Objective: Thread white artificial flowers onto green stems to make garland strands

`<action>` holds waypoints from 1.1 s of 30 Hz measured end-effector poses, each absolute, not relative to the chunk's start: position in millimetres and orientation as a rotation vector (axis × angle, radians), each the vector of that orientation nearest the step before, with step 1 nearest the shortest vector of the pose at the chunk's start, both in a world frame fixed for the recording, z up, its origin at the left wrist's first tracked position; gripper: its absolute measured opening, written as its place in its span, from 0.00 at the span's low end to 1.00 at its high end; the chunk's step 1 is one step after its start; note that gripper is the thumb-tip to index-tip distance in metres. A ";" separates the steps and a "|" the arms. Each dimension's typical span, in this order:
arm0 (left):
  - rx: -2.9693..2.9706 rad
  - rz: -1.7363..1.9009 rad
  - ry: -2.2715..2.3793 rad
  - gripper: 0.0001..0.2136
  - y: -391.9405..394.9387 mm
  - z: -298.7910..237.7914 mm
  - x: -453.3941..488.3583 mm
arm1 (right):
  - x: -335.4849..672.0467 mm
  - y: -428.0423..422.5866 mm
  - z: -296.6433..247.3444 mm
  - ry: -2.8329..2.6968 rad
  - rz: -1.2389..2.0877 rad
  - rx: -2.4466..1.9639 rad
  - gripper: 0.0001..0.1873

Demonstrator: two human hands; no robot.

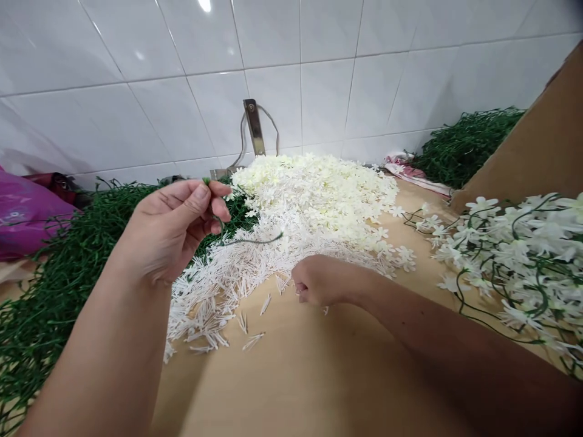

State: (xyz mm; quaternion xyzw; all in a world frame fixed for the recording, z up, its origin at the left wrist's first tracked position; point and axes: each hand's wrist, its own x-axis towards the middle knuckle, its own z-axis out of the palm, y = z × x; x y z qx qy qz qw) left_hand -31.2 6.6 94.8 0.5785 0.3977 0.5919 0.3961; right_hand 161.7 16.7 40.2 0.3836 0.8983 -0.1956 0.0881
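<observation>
My left hand [180, 227] is raised over the table, thumb and fingers pinched on a thin green stem [248, 241] that bends out to the right. My right hand [319, 280] rests low on the wooden table [296, 370], fingers curled at the edge of a spread of small white stamen pieces [218, 285]; what it holds, if anything, is hidden. Behind them lies a heap of cream-white artificial flower heads [319, 188].
A large pile of green stems [50, 285] covers the left side. Finished stems with white flowers [523, 249] lie at the right, by a cardboard box [537, 145]. More green stems [464, 142] sit at the back right. A pink bag [22, 215] is far left; white tiled wall behind.
</observation>
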 end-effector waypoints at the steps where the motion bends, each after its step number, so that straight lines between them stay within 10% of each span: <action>1: 1.479 1.422 1.013 0.06 6.2 93.8 -30.4 | 165.3 21.2 41.4 2.694 -0.604 1.123 0.05; 13: 1.812 0.082 1.069 0.12 1.5 44.7 23.9 | 221.4 76.7 60.5 3.030 -1.417 1.658 0.05; 33: 2.140 0.770 1.902 0.08 32.0 10.4 8.5 | 180.7 65.4 30.7 3.050 -1.842 1.543 0.05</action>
